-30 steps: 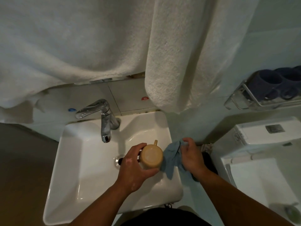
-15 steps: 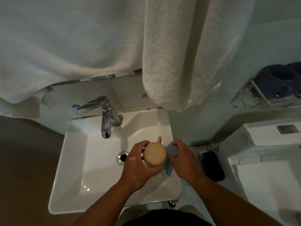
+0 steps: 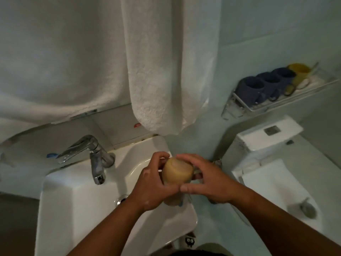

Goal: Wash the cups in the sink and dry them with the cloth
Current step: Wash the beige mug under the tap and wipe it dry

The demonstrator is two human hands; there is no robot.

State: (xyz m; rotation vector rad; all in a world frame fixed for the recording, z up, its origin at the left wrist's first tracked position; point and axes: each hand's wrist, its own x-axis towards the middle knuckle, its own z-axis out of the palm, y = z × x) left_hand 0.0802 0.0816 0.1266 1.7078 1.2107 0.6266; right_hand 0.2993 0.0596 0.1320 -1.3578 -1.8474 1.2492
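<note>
Both hands have closed in around the tan cup [image 3: 177, 172] since a second ago, and the blue cloth that hung from the right hand is now almost hidden; only a sliver shows under the cup. The cup is held base-up over the right edge of the sink [image 3: 77, 209], right of the faucet [image 3: 92, 156]. The left hand [image 3: 153, 187] grips its near side with curled fingers, and the right hand [image 3: 208, 180] curls over its far side. Beyond the sink, up on the wall, a rack [image 3: 276, 102] holds more cups [image 3: 265, 85], with a toilet [image 3: 267, 163] below. A wet cup could slip and chip on the basin rim if the grip loosens while rubbing.
</note>
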